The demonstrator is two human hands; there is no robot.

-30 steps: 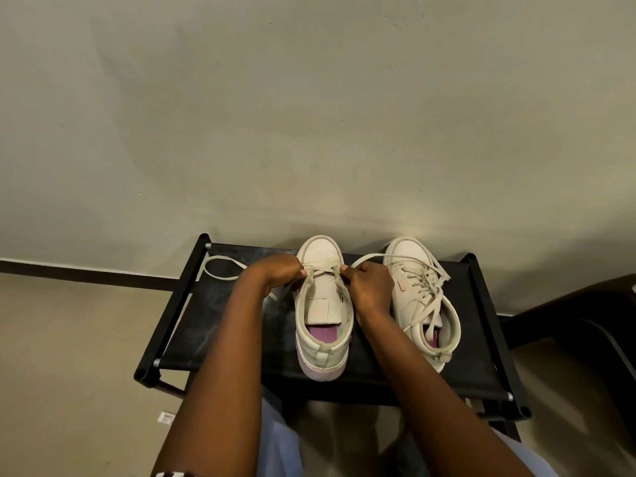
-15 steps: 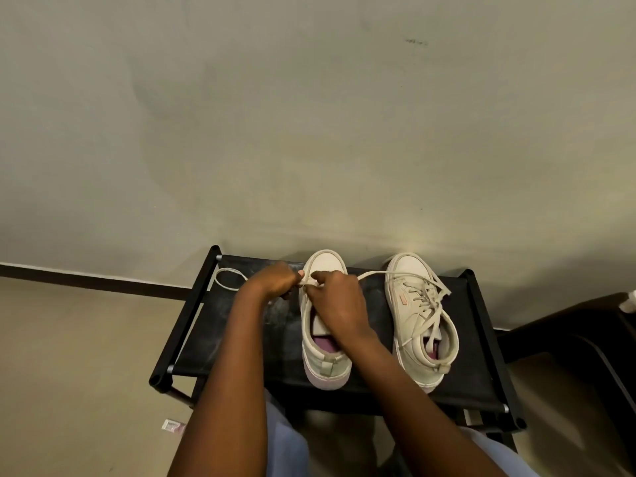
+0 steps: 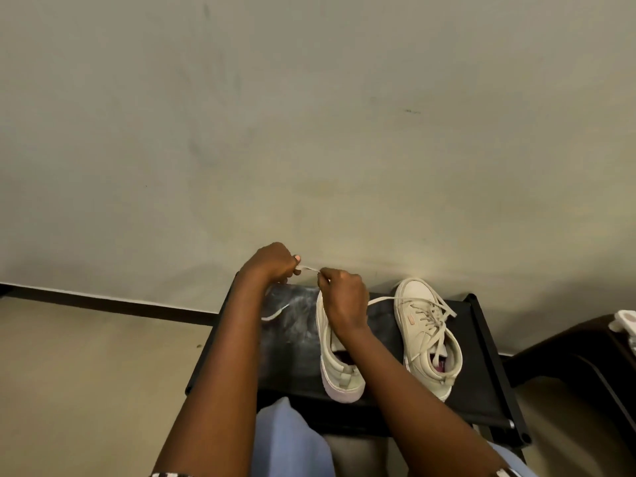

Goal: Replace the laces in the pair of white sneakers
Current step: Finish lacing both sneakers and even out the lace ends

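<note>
Two white sneakers stand on a black rack, toes toward the wall. The left sneaker is partly hidden under my right forearm. A white lace is stretched between my hands above its toe. My left hand pinches one part of the lace, raised above the rack's back edge. My right hand pinches the lace just to the right, over the left sneaker's front. Loose lace trails to the rack at the left and toward the right sneaker, which is fully laced with loose ends.
The wall rises right behind the rack. A dark piece of furniture with a small white object on it stands at the right. Bare floor lies to the left. My knees in blue cloth are below the rack's front edge.
Both hands have risen from the left sneaker's toe and pulled the lace up and back. The right hand crossed over the shoe toward the left hand. The camera has shifted.
</note>
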